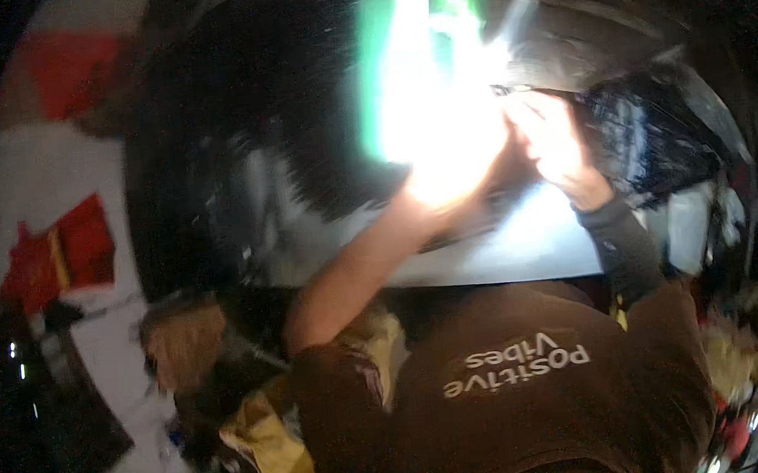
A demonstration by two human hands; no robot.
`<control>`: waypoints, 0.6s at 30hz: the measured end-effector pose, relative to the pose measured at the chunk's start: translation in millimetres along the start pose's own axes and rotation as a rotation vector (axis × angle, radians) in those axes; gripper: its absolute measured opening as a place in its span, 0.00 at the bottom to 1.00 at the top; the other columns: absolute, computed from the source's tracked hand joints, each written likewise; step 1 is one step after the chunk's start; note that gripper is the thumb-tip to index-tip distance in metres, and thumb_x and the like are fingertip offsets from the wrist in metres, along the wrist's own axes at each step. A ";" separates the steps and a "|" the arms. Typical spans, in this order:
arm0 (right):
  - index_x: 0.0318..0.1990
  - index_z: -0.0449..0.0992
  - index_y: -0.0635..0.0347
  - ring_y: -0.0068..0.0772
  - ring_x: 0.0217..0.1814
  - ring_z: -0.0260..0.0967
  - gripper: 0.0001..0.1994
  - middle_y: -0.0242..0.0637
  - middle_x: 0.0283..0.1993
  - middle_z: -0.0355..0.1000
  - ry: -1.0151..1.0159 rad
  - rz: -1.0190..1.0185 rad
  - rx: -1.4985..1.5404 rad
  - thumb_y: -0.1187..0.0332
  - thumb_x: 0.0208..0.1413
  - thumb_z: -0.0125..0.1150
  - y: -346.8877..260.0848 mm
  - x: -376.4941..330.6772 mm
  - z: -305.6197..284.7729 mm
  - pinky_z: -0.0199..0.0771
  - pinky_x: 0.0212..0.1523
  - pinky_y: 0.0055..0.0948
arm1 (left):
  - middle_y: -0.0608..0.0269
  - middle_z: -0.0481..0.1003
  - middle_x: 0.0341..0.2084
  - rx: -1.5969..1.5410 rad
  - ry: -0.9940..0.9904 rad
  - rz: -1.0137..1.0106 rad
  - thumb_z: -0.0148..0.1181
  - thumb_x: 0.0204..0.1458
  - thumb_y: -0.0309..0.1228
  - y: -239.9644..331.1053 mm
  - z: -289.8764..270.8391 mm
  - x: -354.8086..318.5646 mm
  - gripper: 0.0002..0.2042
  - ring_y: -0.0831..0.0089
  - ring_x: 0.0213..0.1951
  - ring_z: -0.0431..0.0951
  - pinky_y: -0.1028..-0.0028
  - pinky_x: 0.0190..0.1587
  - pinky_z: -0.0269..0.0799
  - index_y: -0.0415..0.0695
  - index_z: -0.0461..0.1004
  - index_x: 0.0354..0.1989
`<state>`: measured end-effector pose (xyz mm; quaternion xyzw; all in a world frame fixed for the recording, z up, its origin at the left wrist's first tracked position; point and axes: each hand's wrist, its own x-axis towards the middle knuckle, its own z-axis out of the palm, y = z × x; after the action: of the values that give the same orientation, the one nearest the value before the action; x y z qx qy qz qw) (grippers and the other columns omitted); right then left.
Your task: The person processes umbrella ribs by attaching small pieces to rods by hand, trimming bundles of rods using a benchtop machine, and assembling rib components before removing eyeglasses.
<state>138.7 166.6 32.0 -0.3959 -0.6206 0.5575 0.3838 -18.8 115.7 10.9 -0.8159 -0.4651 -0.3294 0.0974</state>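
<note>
Both of the person's arms reach forward and meet over a large dark, shiny curved body (278, 110), something like a glossy panel or shell, whose surface throws back streaks of light. The left hand (450, 172) sits right in a patch of glare so strong that its fingers are washed out; I cannot tell whether it is closed on anything or only pressed flat. The right hand (556, 144) is just beside it, nearly touching, fingers curled down toward the dark surface's edge, and it may be pinching something small there, but the blur hides it, so I cannot say that it grips. The 2 hands crowd 1 spot, which looks to me like close work at that point, with 1 hand steadying for the other. A bright green upright shape (382, 65) stands just behind the hands, half lost in the glare. The left forearm is bare; the right wears a dark sleeve (623, 242). Below, a pale ledge (507, 252) runs along the near edge of the dark body. Off to the left lie red pieces (69, 246) on a white surface (40, 176), well apart from the hands, and some yellow crumpled material (266, 436) sits low near the person's brown shirt (511, 405).
</note>
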 end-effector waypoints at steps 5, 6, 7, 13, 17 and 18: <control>0.40 0.75 0.63 0.10 0.13 0.51 0.12 0.22 0.16 0.60 -0.005 -0.307 -0.164 0.68 0.62 0.45 33.2 4.0 10.4 0.49 0.12 0.15 | 0.49 0.72 0.40 0.081 0.109 0.051 0.57 0.47 0.26 13.3 -22.0 -2.5 0.15 0.62 0.41 0.73 0.63 0.42 0.69 0.33 0.71 0.43; 0.40 0.74 0.64 0.10 0.13 0.50 0.12 0.23 0.15 0.59 -0.140 -0.159 0.138 0.70 0.62 0.43 36.2 3.8 13.0 0.49 0.12 0.14 | 0.50 0.71 0.43 -0.186 0.123 -0.191 0.57 0.44 0.26 17.9 -22.8 -13.6 0.19 0.63 0.39 0.72 0.61 0.38 0.67 0.31 0.69 0.47; 0.39 0.74 0.65 0.11 0.12 0.50 0.12 0.23 0.15 0.59 -0.252 -0.007 0.423 0.71 0.62 0.41 34.7 3.4 12.5 0.48 0.12 0.14 | 0.52 0.72 0.38 -0.339 -0.225 -0.511 0.57 0.47 0.26 16.7 -52.3 -8.1 0.15 0.61 0.39 0.72 0.60 0.39 0.66 0.34 0.71 0.43; 0.32 0.71 0.66 0.13 0.10 0.47 0.12 0.24 0.11 0.55 -0.257 0.240 0.225 0.66 0.62 0.47 24.3 -11.4 20.2 0.48 0.13 0.14 | 0.53 0.71 0.31 0.659 -0.049 -0.963 0.58 0.46 0.26 -30.5 -100.3 -121.6 0.14 0.54 0.38 0.69 0.57 0.42 0.62 0.40 0.72 0.42; 0.32 0.71 0.65 0.12 0.09 0.46 0.13 0.24 0.10 0.54 -0.293 0.227 0.332 0.65 0.63 0.47 30.5 -11.2 26.4 0.47 0.13 0.15 | 0.52 0.70 0.33 0.655 -0.095 -1.007 0.58 0.46 0.27 -37.3 -123.8 -169.3 0.13 0.53 0.38 0.69 0.57 0.42 0.61 0.41 0.73 0.42; 0.32 0.71 0.65 0.12 0.08 0.46 0.13 0.24 0.10 0.54 -0.268 0.238 0.348 0.65 0.63 0.46 29.1 -11.6 29.1 0.47 0.12 0.15 | 0.52 0.70 0.33 0.664 -0.042 -0.988 0.57 0.47 0.27 -38.3 -126.9 -172.7 0.12 0.53 0.38 0.68 0.57 0.42 0.61 0.41 0.73 0.41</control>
<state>118.4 146.5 0.2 -0.3168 -0.5093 0.7449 0.2922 -167.5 -42.3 -6.2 -0.4350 -0.8696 -0.1562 0.1734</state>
